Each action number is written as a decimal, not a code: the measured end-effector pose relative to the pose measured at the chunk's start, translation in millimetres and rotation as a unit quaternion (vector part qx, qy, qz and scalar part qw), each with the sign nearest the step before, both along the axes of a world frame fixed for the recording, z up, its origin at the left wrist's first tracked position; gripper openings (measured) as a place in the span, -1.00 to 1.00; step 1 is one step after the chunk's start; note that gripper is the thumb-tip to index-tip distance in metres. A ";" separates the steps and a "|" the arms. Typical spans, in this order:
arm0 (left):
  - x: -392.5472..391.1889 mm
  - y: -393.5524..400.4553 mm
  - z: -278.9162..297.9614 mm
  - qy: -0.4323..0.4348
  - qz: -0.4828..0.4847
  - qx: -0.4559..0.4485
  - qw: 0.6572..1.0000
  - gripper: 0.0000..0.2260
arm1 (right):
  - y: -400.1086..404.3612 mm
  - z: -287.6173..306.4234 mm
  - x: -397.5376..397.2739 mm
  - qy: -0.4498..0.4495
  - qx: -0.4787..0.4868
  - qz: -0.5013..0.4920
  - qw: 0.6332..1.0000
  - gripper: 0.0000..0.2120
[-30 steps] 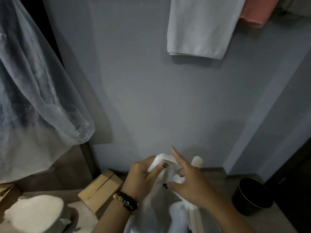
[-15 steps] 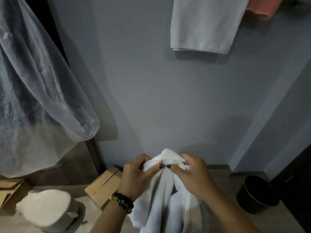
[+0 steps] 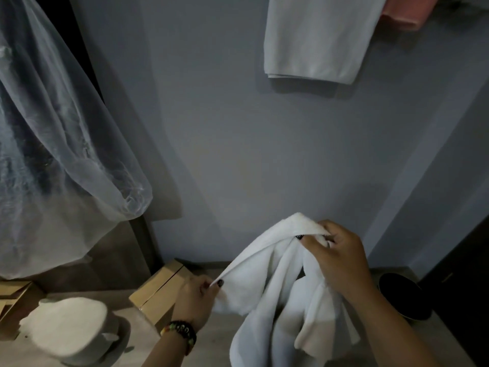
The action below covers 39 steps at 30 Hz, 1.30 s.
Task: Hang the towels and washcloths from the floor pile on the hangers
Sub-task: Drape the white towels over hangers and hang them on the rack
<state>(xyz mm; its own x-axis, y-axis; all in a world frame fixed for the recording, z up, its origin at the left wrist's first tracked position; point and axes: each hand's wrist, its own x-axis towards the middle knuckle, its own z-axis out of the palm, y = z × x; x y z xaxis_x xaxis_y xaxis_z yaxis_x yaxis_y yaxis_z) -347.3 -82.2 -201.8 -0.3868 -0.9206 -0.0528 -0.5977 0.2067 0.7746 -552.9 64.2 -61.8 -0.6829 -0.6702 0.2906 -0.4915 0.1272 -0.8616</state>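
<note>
white towel (image 3: 275,282) held low before the grey wall (image 3: 225,128), right hand (image 3: 336,260) pinching its bunched top, left hand (image 3: 197,294) pinching an edge; judged advisable to draw that edge taut and find both corners before lifting toward the hung towels (image 3: 315,38).

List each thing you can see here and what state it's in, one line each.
White terry towel: held up, bunched, partly spread.
Left hand: fingers pinch the towel's edge.
Right hand: grips the towel's top.
Grey folded towel: hanging.
Pink cloth: hanging.
Brown cardboard box: closed.
</note>
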 end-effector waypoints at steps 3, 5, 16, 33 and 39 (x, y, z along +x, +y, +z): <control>-2.1 0.0 10.6 -0.023 0.063 -0.023 0.997 -0.77 | 2.3 0.0 0.0 0.010 0.012 0.023 1.000 -0.81; -3.9 -2.9 14.9 -0.009 0.106 -0.019 0.994 -0.77 | 4.1 0.2 0.6 0.019 0.024 0.037 0.999 -0.81; -17.2 7.2 54.5 0.267 0.100 -0.028 0.958 -0.77 | 8.1 -18.6 18.5 0.106 0.139 0.141 0.975 -0.88; -23.9 -0.3 98.1 0.384 0.126 0.045 0.914 -0.82 | 7.9 -46.0 16.9 0.032 0.084 0.185 0.979 -0.61; -22.3 23.5 93.5 0.289 -0.184 0.107 0.933 -0.79 | 3.3 -5.0 23.3 0.012 0.030 0.246 0.969 -0.64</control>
<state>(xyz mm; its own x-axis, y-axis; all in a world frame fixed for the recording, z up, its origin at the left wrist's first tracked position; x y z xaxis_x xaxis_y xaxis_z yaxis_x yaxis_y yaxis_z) -369.6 -58.7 -108.3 -0.6953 -0.7124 0.0953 0.0137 0.1195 0.9927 -529.6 67.5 -66.7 -0.2706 -0.9288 0.2530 -0.5261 -0.0774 -0.8469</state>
